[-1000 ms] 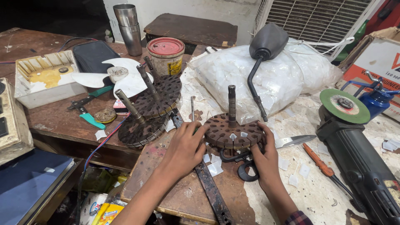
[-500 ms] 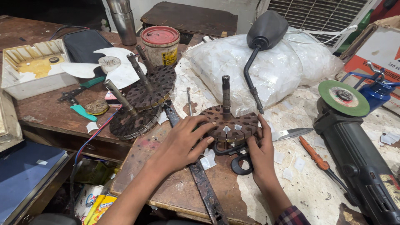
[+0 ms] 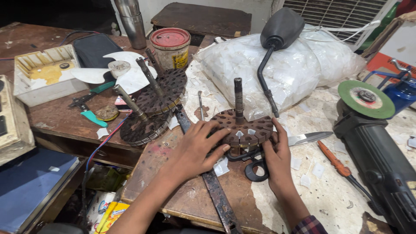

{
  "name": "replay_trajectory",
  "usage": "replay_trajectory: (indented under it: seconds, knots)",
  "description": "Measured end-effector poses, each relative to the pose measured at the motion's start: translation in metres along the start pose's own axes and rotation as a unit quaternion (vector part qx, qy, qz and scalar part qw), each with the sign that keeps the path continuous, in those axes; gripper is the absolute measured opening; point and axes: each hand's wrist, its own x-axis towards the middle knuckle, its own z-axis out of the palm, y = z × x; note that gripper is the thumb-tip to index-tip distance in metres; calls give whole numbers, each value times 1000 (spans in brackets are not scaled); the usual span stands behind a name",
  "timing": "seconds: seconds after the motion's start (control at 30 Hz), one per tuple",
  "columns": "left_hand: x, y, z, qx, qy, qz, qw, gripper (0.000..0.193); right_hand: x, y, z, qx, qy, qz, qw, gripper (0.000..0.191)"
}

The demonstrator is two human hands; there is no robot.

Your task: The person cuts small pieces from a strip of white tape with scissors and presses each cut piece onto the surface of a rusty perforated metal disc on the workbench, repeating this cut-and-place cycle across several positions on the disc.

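Our left hand [image 3: 197, 149] has slid in closer since a moment ago, and now its fingers lie spread over the near edge of the brown metal disc [image 3: 242, 128]. Our right hand [image 3: 277, 160] has stayed at the disc's right side, with its fingers curled up against the rim. So both hands now press on the disc from two sides, and we think that means we are holding it steady for work on it. The disc sits in the middle of the bench [image 3: 186, 195], full of small slots, with a dark shaft [image 3: 238, 97] standing straight up out of it. Black scissors [image 3: 253, 167] lie just under it, between our hands. Two more slotted discs [image 3: 156, 108] lean on each other to the left, well apart from ours, and they have not moved. Behind the disc lies a big clear plastic bag [image 3: 299, 69] stuffed with white bits, and a black mirror on a stalk [image 3: 277, 34] rests on top of it. At the back stands a round tin [image 3: 170, 47] with a red lid and a yellow label. A cardboard box [image 3: 396, 47] in white and orange sits in the far right corner. Down by the floor on the left we see a yellow packet [image 3: 112, 213]. A green-wheeled grinder [image 3: 372, 138] lies on the right, and a knife [image 3: 310, 138] and an orange screwdriver [image 3: 333, 158] lie near it.
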Motion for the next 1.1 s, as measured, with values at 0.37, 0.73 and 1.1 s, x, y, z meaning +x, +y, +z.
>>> replay_trajectory:
  seconds: [0.37,0.73,1.1]
  knots:
    - [5,6,3,15,-10,12,1000,45,1,-3,-3,-3,0,4,1000,62]
    - [5,6,6,29,-9,15,999,50,3,2,-7,-6,9,4,1000,57]
    - [0,1,7,26,-17,21,999,57,4,1,-2,-11,15,-1,1000,56]
